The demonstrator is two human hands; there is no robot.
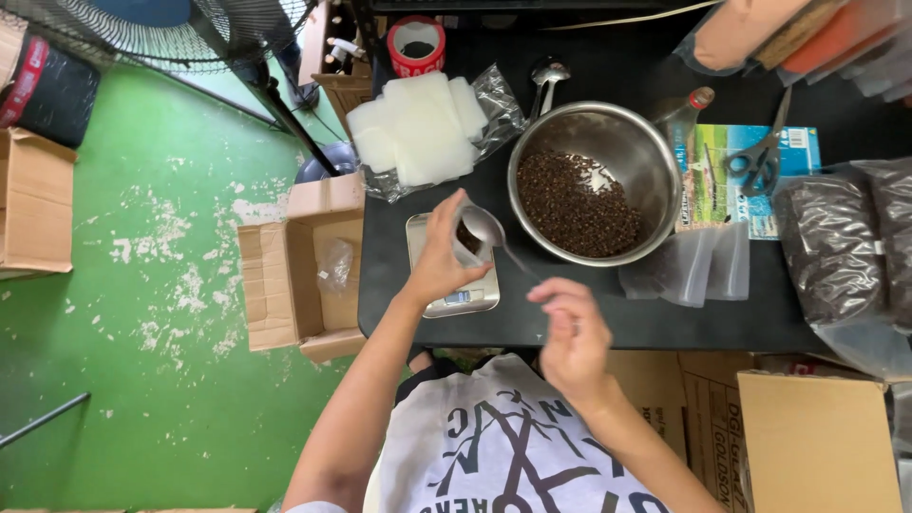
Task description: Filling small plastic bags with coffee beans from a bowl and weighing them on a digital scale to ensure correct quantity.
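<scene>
right hand [572, 334] pinching spoon [486, 228], left hand [443, 255] gripping a half-hidden, possibly clear bag [467, 249]

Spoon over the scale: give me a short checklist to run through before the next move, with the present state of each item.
1. Spoon gripped: ok, right hand holds its handle end.
2. Small clear bag held: ok, left hand has it above the scale.
3. Spoon bowl at the bag mouth: ok, they meet.
4. Bag opening wide enough: cannot tell, the hand hides it.
5. Scale display readable: cannot tell, too small.
6. Supply at hand: ok, steel bowl holds dark seeds.
</scene>
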